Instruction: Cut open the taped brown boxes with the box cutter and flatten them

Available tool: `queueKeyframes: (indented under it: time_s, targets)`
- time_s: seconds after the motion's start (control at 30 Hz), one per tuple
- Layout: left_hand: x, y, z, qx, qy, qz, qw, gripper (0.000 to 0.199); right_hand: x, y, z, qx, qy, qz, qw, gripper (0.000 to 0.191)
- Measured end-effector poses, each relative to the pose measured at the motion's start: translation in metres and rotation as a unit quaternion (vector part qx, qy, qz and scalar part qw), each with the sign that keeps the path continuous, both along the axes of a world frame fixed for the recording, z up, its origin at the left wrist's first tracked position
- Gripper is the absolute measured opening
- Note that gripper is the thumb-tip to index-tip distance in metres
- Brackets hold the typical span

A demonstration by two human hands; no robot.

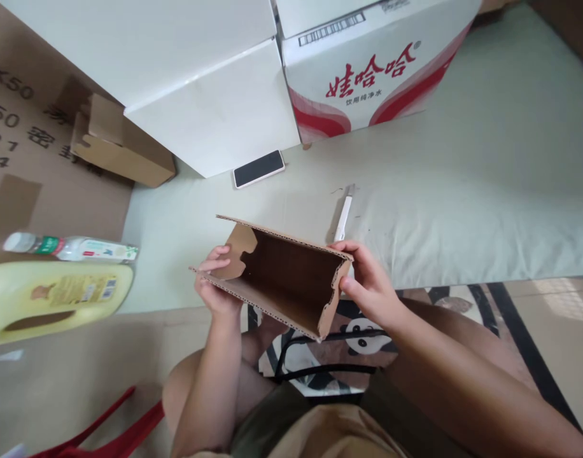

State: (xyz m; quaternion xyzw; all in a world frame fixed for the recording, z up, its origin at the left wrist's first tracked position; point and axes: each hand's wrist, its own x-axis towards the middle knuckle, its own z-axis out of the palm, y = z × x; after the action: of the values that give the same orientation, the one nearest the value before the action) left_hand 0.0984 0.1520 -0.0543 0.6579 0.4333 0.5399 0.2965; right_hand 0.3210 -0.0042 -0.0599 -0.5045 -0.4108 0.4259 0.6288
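Note:
Between my hands, above my lap, is a small brown cardboard box (277,312) with its top open and its dark inside showing. My left hand (217,283) grips the left end, fingers at the end flap and the near wall's corner. On the opposite end, my right hand (368,283) holds the box with its thumb on the end flap and fingers along the far corner. Just beyond the right hand, a white utility knife (343,216) lies on the pale green sheet (439,210), its blade end pointing away from me.
A phone (258,169) lies by the white cartons (224,108). Another small cardboard box (124,143) stands at the back left. Leftward lie a plastic bottle (98,249) and a yellow jug (88,277). A panda-patterned mat or bag (363,337) is below the box.

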Motion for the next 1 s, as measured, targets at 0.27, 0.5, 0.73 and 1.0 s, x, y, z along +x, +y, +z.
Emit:
queueKeyframes:
  time_s: [0.27,0.5,0.73,1.0]
  targets:
    - [0.025,-0.012,-0.009,0.016,-0.147,-0.073,0.986,0.049,0.023,-0.021,-0.005,0.027,-0.005,0.007,1.000,0.049]
    - [0.035,-0.034,-0.014,0.002,-0.149,-0.092,0.985,0.051,0.029,-0.027,0.008,0.057,0.016,-0.046,0.997,0.044]
    - [0.030,-0.050,-0.017,0.016,-0.124,-0.090,0.988,0.057,0.029,-0.018,0.009,0.013,-0.062,-0.120,0.991,0.032]
    - [0.015,-0.077,-0.011,-0.053,-0.071,-0.033,0.996,0.053,0.032,-0.013,-0.006,0.171,-0.101,-0.127,0.972,0.023]
